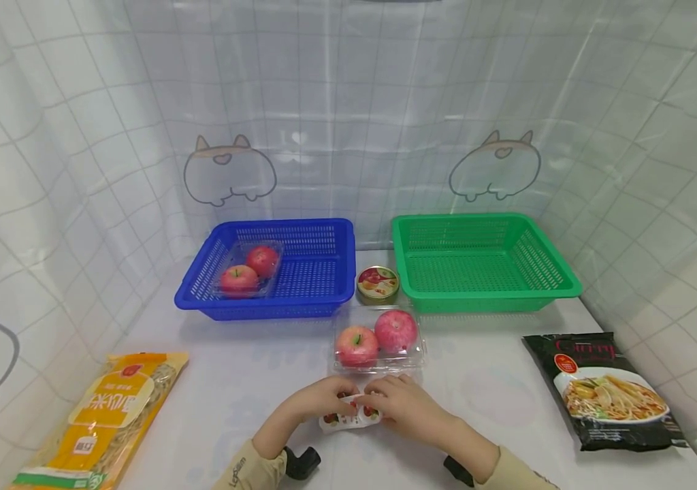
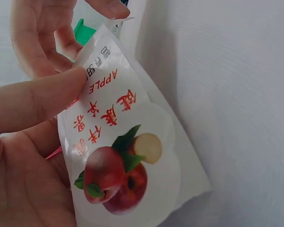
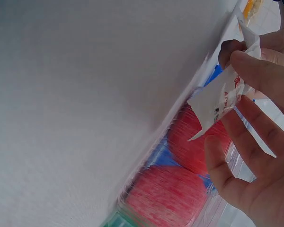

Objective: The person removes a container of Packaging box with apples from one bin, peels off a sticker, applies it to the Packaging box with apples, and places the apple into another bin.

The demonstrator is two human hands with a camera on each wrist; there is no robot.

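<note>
A white paper label [image 1: 348, 419] printed with red apples and lettering is held between the two hands near the front of the table. My left hand [image 1: 321, 399] pinches its left side between thumb and fingers; the left wrist view shows the thumb [image 2: 42, 94] lying across the printed face. On the other side, my right hand [image 1: 414, 408] pinches the label with its thumb on the paper [image 3: 222, 101], the other fingers spread behind. Just beyond both hands sits a clear plastic box [image 1: 410, 364] with two apples [image 1: 357, 347] inside.
Behind the box stands a round tin [image 1: 378, 283]. A blue basket [image 1: 275, 310] at the back left holds another clear box of two apples [image 1: 239, 278]. The green basket [image 1: 483, 301] stands back right. Noodle packages lie left [image 1: 103, 415] and right [image 1: 612, 395].
</note>
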